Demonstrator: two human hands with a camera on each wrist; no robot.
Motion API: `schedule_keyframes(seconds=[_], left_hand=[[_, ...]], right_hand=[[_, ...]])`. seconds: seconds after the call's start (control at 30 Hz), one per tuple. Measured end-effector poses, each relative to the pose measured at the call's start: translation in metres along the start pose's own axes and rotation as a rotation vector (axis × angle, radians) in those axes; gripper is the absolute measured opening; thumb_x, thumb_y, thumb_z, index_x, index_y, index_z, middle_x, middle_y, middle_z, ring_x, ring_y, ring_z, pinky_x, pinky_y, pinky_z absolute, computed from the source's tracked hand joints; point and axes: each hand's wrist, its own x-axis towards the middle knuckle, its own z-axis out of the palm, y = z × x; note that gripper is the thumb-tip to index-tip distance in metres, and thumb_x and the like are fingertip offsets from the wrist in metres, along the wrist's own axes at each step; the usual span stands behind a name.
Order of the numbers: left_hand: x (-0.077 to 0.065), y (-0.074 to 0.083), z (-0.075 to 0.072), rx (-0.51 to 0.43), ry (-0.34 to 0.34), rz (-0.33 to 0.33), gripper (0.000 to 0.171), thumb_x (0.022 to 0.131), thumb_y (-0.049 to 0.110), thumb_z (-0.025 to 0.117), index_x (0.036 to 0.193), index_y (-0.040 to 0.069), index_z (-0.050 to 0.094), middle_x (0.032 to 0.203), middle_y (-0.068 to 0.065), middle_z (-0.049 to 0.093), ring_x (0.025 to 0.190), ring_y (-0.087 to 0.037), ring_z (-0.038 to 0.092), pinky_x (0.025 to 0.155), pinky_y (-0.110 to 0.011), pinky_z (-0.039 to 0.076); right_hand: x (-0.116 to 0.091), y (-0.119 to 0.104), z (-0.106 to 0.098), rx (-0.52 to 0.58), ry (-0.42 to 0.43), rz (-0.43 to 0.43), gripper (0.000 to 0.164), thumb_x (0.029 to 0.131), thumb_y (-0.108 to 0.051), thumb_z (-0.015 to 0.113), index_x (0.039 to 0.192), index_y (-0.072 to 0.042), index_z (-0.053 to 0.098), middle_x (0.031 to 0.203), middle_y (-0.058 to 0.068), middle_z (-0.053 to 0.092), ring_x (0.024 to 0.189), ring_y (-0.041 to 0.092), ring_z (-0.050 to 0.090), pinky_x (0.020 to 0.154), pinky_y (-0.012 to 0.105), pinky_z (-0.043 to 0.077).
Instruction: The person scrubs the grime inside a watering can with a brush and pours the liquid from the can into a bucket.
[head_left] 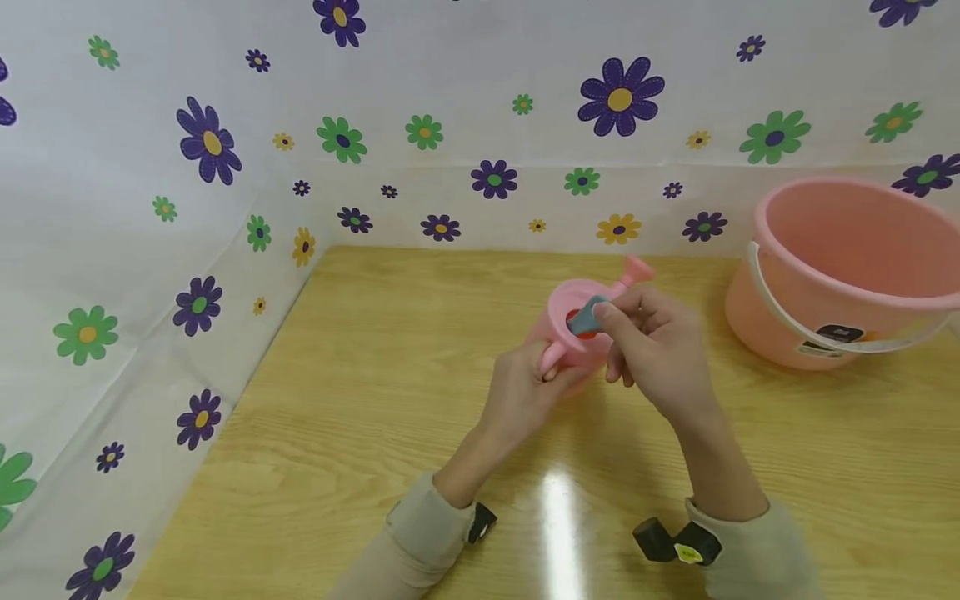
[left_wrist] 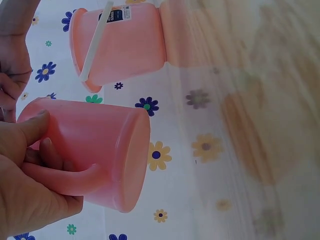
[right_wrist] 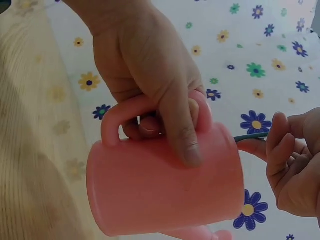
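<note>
A pink watering can is held tilted over the wooden table, its round opening facing up toward the head view. My left hand grips the can by its handle, thumb laid along the can's wall in the right wrist view. With thumb and fingers, my right hand pinches a flat blue-grey piece whose lower end is inside the opening. Something red shows within the can; most of it is hidden. The spout with its flared pink head points away to the far right.
A large pink bucket with a white handle stands on the table at the right. Behind and to the left hangs a white sheet printed with flowers. Black devices are strapped at both wrists.
</note>
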Motion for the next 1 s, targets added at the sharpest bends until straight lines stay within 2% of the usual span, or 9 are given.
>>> schedule_keyframes(seconds=[0.2, 0.27, 0.43, 0.5, 0.67, 0.73, 0.9, 1.0], left_hand=[[0.002, -0.001, -0.002, 0.016, 0.003, -0.020, 0.042, 0.082, 0.012, 0.082, 0.067, 0.009, 0.043, 0.062, 0.006, 0.034, 0.058, -0.007, 0.040, 0.053, -0.017, 0.032], [0.003, -0.001, -0.002, 0.019, -0.001, -0.018, 0.041, 0.083, 0.012, 0.081, 0.068, 0.009, 0.044, 0.062, 0.005, 0.034, 0.058, -0.008, 0.040, 0.053, -0.017, 0.032], [0.003, -0.001, -0.003, 0.027, 0.006, -0.022, 0.040, 0.082, 0.009, 0.082, 0.068, 0.007, 0.044, 0.063, 0.005, 0.033, 0.058, -0.008, 0.039, 0.053, -0.018, 0.031], [0.003, -0.001, -0.003, 0.030, 0.008, -0.025, 0.040, 0.082, 0.010, 0.082, 0.068, 0.008, 0.044, 0.063, 0.005, 0.033, 0.058, -0.008, 0.039, 0.053, -0.018, 0.031], [0.002, 0.000, -0.002, -0.007, 0.001, -0.020, 0.044, 0.082, 0.012, 0.082, 0.067, 0.009, 0.041, 0.063, 0.005, 0.032, 0.059, -0.008, 0.038, 0.054, -0.018, 0.031], [0.002, 0.000, -0.002, -0.012, 0.002, -0.017, 0.043, 0.082, 0.012, 0.082, 0.066, 0.009, 0.042, 0.063, 0.005, 0.032, 0.058, -0.008, 0.038, 0.054, -0.017, 0.031], [0.003, 0.001, -0.002, 0.020, 0.022, -0.012, 0.036, 0.081, 0.011, 0.082, 0.070, 0.007, 0.049, 0.063, 0.006, 0.035, 0.058, -0.008, 0.040, 0.054, -0.017, 0.032], [0.004, 0.001, -0.003, 0.023, 0.030, -0.009, 0.036, 0.081, 0.010, 0.082, 0.069, 0.007, 0.048, 0.063, 0.005, 0.035, 0.058, -0.008, 0.040, 0.053, -0.018, 0.032]], right_hand=[[0.000, -0.004, -0.007, 0.069, 0.076, -0.073, 0.014, 0.094, -0.004, 0.066, 0.088, 0.009, 0.062, 0.059, 0.011, 0.059, 0.034, 0.020, 0.045, 0.033, 0.023, 0.036], [0.001, -0.005, -0.007, 0.068, 0.065, -0.077, 0.014, 0.094, -0.003, 0.066, 0.088, 0.009, 0.062, 0.059, 0.011, 0.059, 0.034, 0.019, 0.044, 0.033, 0.023, 0.035], [0.003, 0.000, -0.001, 0.021, -0.021, -0.027, 0.013, 0.096, -0.005, 0.065, 0.090, 0.006, 0.063, 0.075, 0.010, 0.070, 0.036, 0.017, 0.043, 0.034, 0.025, 0.033], [0.003, 0.000, -0.002, 0.035, -0.018, -0.032, 0.012, 0.095, -0.004, 0.065, 0.089, 0.006, 0.063, 0.075, 0.010, 0.070, 0.035, 0.017, 0.042, 0.034, 0.025, 0.032], [0.002, -0.004, -0.012, 0.094, 0.051, -0.103, 0.011, 0.094, 0.001, 0.065, 0.086, 0.008, 0.063, 0.058, 0.011, 0.059, 0.033, 0.016, 0.039, 0.031, 0.026, 0.027], [0.003, -0.004, -0.013, 0.101, 0.035, -0.110, 0.010, 0.094, 0.002, 0.064, 0.085, 0.008, 0.063, 0.058, 0.010, 0.058, 0.033, 0.016, 0.038, 0.031, 0.026, 0.027], [0.007, 0.000, -0.009, 0.068, -0.058, -0.070, 0.011, 0.095, 0.000, 0.064, 0.086, 0.007, 0.063, 0.071, 0.011, 0.068, 0.035, 0.019, 0.039, 0.034, 0.026, 0.032], [0.007, -0.002, -0.011, 0.078, -0.028, -0.085, 0.011, 0.095, 0.000, 0.064, 0.086, 0.007, 0.063, 0.065, 0.009, 0.065, 0.034, 0.019, 0.039, 0.033, 0.026, 0.030]])
